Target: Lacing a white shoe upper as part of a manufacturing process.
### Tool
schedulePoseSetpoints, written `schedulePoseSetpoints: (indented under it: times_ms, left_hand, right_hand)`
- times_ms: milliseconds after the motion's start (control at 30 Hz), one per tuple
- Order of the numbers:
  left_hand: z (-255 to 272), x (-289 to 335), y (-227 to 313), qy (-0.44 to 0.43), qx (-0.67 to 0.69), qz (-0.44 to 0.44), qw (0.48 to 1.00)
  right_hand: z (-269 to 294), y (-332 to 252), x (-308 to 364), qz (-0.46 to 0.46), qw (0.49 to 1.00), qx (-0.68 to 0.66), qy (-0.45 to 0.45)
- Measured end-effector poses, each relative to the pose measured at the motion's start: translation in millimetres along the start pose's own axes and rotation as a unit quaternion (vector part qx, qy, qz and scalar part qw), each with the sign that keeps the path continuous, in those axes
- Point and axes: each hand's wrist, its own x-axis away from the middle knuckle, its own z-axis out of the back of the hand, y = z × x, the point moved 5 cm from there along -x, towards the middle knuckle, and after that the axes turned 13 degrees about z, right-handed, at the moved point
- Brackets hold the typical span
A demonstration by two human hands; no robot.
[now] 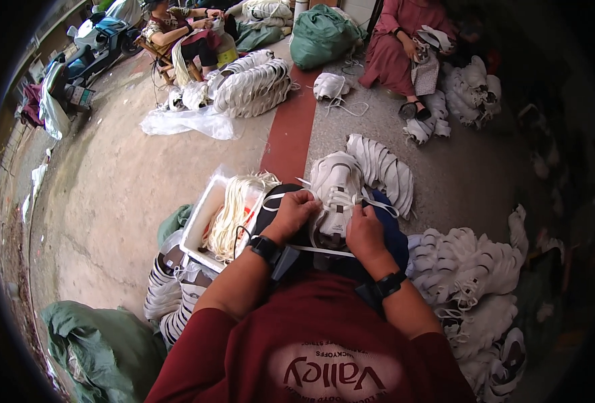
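Note:
A white shoe upper lies across my lap, its tongue and eyelets toward me. At its left edge my left hand is closed, thumb and fingers pinched on a white shoelace. My right hand is closed at the other edge, its fingertips pinched by the lacing; the exact grip is partly hidden. Lace strands loop out past both hands, and one runs across below the upper. Left of my lap, a white foam box holds a bundle of pale shoelaces.
Nested white uppers lie just beyond my knees, with a large heap at right. A green sack stands at lower left. Two people sit working ahead, near another green sack and stacked uppers. Scooters stand far left.

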Motion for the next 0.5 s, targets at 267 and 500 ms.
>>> schedulePoseSetpoints:
  times_ms: [267,500]
  left_hand:
    - [-2.9,-2.4,-1.9,0.025,-0.019,0.005,0.999]
    - [-3.6,5.4,3.3,0.173,-0.172,-0.039,0.969]
  right_hand:
    - [2.2,11.0,5.2,-0.026,0.986,-0.076,0.146]
    - [5.9,-28.4,-17.7,0.146,0.977,-0.143,0.057]
